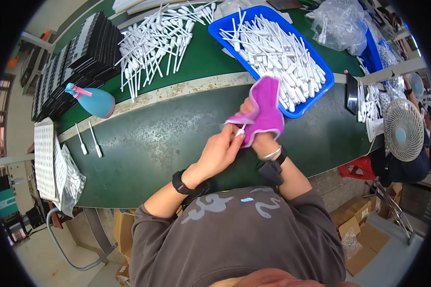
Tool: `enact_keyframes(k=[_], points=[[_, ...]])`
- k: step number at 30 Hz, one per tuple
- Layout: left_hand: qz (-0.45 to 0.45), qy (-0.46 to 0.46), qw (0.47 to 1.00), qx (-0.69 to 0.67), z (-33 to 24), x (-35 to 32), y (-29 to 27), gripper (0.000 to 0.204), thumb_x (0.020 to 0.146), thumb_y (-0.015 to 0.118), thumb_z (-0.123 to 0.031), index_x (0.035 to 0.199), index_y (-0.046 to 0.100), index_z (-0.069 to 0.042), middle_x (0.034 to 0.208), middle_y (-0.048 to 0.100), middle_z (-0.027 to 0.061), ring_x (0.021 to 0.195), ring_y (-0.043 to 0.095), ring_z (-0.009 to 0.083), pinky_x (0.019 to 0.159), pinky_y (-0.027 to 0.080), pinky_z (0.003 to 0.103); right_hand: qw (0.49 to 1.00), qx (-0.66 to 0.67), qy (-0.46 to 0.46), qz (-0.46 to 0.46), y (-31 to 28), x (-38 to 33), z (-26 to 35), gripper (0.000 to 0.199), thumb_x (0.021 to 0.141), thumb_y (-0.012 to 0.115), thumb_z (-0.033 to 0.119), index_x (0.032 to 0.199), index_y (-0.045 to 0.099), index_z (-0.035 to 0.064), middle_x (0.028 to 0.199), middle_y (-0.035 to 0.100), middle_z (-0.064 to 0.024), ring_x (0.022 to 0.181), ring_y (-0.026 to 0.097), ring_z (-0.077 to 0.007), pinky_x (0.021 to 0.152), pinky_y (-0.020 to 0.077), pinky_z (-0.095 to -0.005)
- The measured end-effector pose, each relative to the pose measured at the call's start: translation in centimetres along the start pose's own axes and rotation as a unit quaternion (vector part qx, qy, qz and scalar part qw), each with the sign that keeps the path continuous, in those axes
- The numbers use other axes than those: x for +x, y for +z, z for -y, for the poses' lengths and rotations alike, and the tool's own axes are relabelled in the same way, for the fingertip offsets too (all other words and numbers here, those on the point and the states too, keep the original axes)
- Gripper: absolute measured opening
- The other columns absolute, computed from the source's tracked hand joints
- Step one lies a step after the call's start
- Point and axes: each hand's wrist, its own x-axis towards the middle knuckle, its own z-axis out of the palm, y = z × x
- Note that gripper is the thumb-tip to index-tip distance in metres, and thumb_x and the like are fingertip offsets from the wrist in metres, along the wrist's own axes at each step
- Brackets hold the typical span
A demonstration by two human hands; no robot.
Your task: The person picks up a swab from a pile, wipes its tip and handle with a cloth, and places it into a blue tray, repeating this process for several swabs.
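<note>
My left hand [219, 152] pinches a white plastic stick with a thick rounded end [241, 131], that end at its fingertips. My right hand [264, 144] grips a purple cloth [268, 103] with a pale edge, which covers most of the palm. The cloth is folded around the stick's thin part, so its tip is hidden. Both hands meet above the green table [167, 143], just in front of a blue tray [298, 114] heaped with similar white sticks [285, 60]. Two more sticks [97, 145] lie apart on the table at the left.
A loose pile of white sticks [160, 40] lies at the back left, beside stacked black trays [88, 45]. A blue spray bottle [96, 101] rests nearby. White perforated panels [45, 160] and a plastic bag [71, 179] occupy the left end. A fan [403, 126] stands at right.
</note>
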Motion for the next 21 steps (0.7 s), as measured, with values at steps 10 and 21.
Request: enact_keyframes(k=[10,21], points=[[0.2,-0.135,0.872,-0.427,-0.2,0.6,-1.5,0.027,0.099,0.042,-0.032,0.096,0.049,-0.006,0.058,0.041,-0.0038,0.038,0.024,0.0017,0.033,0.023,0.018,0.772,0.404,0.194,0.451,-0.8,0.9,4.2,0.024,0.096,0.038,0.025,0.08,0.045,0.0099,0.063,0.039,0.0006,0.059,0.041,-0.0116,0.062,0.04,-0.0286],[0.024,-0.06,0.99,-0.122,-1.5,0.1,-1.5,0.024,0.098,0.046,-0.023,0.111,0.052,-0.003,0.06,0.043,-0.0034,0.043,0.036,0.0037,0.04,0.034,0.017,0.95,0.156,0.174,0.207,1.4,-2.8,6.3,0.031,0.099,0.034,0.032,0.111,0.051,0.0091,0.091,0.057,-0.0029,0.086,0.054,-0.0159,0.079,0.0476,-0.0316]])
